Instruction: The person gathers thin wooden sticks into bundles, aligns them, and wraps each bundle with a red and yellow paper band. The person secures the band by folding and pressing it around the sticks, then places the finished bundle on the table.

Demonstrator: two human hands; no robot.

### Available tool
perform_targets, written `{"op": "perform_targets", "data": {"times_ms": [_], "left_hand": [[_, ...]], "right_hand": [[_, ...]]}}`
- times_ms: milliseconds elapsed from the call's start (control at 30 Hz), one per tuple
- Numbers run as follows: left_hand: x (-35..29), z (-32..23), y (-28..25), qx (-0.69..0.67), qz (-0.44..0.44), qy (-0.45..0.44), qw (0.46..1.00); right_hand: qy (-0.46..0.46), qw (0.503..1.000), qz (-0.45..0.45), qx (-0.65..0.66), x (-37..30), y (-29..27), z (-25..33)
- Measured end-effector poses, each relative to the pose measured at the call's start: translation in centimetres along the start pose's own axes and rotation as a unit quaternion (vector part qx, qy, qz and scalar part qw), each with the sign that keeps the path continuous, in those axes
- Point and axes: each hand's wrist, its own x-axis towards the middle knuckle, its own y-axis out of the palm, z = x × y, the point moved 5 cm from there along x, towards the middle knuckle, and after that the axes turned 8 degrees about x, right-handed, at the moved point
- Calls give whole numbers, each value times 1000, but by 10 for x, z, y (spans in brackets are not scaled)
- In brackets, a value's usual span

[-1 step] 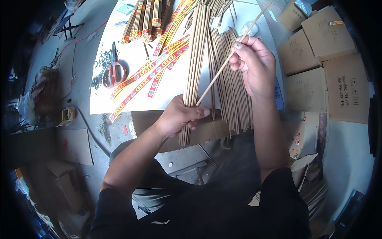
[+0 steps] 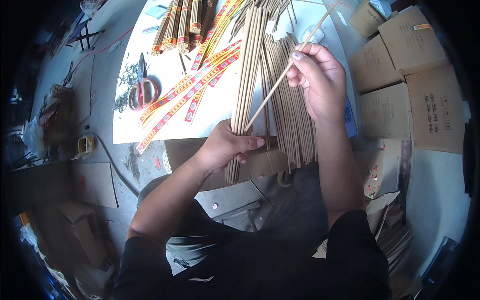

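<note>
so the biggest thing here is the white worktop (image 2: 220, 110), with a bunch of brown cardboard boxes (image 2: 437, 95) piled off to its right. on the right half of the worktop there's a wide row of loose thin brown sticks (image 2: 287, 110) lying side by side, near ends poking past the front edge. next up is the handful of sticks (image 2: 247, 75), held up just left of that row, lower ends sticking out below the hand and over the front edge. toward the far left you've got several tied bundles (image 2: 177, 30) with red and yellow bands round their ends, and nearer, some red and yellow patterned strips (image 2: 172, 116) fanned out at a slant, overlapping each other. hands are both bare: left grip (image 2: 227, 146) is wrapped round that handful, thumb pointing right, while right grip (image 2: 317, 75) pinches one single stick (image 2: 270, 95) between thumb and fingers. that stick slants down to the left, low end right by the left thumb, can't really tell if it touches the others. smaller stuff: scissors (image 2: 143, 82) with reddish handles left of the strips, dark stringy scraps (image 2: 127, 82) beside them.
</note>
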Motion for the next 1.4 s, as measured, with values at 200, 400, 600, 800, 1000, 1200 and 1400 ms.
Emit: {"op": "perform_targets", "data": {"times_ms": [200, 400, 600, 800, 1000, 1200, 1400], "left_hand": [[2, 7, 10, 55, 19, -18, 998], [3, 9, 11, 75, 23, -9, 997], [-1, 6, 10, 74, 38, 3, 996], [-3, 1, 12, 70, 48, 24, 996], [-2, 7, 9, 45, 35, -12, 998], [1, 14, 6, 37, 28, -42, 998], [-4, 8, 15, 66, 88, -41, 993]], "right_hand": [[14, 998, 28, -50, -3, 1, -5], [29, 996, 18, -85, -7, 6, -13], [43, 995, 37, -83, -11, 10, -22], [39, 995, 18, -96, -11, 7, -21], [42, 991, 5, -131, -20, 16, -28], [51, 980, 25, -191, -21, 19, -29], [-123, 962, -65, -236, 14, -29, -6]]}}
